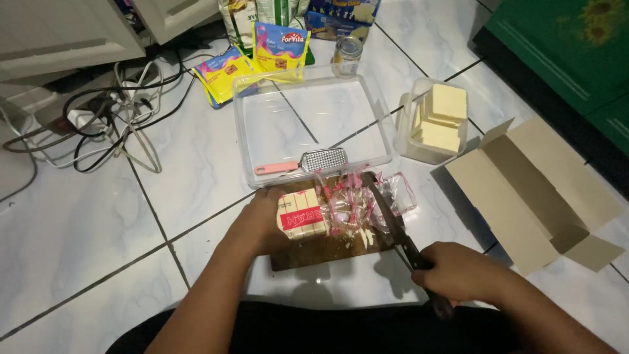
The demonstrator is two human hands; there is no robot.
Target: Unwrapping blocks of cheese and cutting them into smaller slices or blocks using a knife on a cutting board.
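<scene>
head view, hands: two, both the person's own, entering from the bottom edge
left hand (261, 223): low centre of the frame, curled around the end of the wrapped block (303, 215), pinning it down
right hand (458, 270): lower right, closed in a fist round the handle of the knife (388, 219)
knife: one, dark blade running up and left from the fist, its tip over the loose clear wrapper (357, 196) at the block's right end
wrapped block: one, pale yellow with a red label, lying on the cutting board (314, 254)
cutting board: one, dark wood, on the white tiled floor (78, 223); mostly covered by block and wrapper
clear tray (252, 141): one, rectangular, above the board in mid frame, with one grater (308, 162) with a pink handle lying inside it
small tub (436, 121): one, clear, upper right of centre, stacked with pale yellow slabs; their count is hard to tell
cardboard box (537, 190): one, open, lying at the right
packets (259, 56): several at top centre, some cut off by the top edge
jar (346, 56): one, small, beside the packets
cables (111, 111): a tangle at upper left, count unclear
hard to make out: the knife handle, hidden in the fist
</scene>
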